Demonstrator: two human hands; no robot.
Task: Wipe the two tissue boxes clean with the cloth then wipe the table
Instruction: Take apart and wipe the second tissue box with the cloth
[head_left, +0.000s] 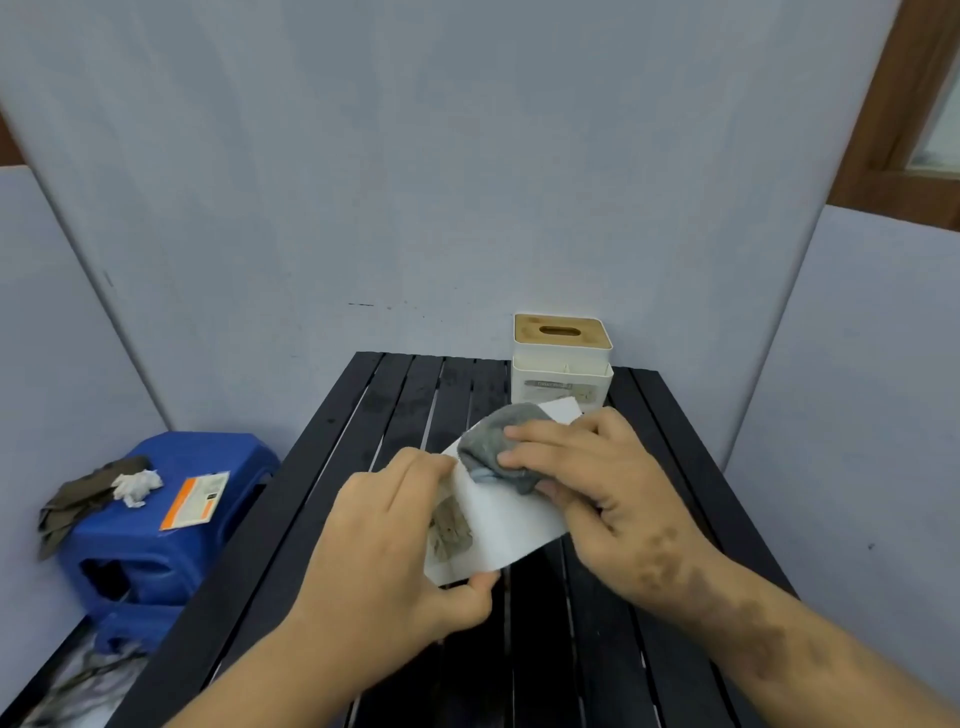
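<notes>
Left hand (395, 540): grips the white tissue box (498, 519) at its near-left end, thumb curled under the lower edge, fingers wrapped over the top edge; wrist enters from lower left, back of the hand up.

Right hand (597, 483): presses a bunched grey cloth (496, 452) against the box's upper face, fingers bent over the cloth and pointing left, forearm entering from lower right.

White tissue box: held clear above the bench (322, 519), tilted, long axis running from near-left up to far-right; far corner points toward the second box. A printed picture (brownish, too blurred to read) shows on the end face beside the left hand.

Second tissue box (561, 364): cream body, wooden lid with an oval slot facing up; stands upright at the far right end of the bench, against the wall, just behind the held box.

Bench: black slats running away from the viewer.

Blue stool (156, 535): left of the bench, on the floor; carries a dark rag (83, 499), a crumpled white tissue (136, 486) and an orange-and-white packet (195, 500).
</notes>
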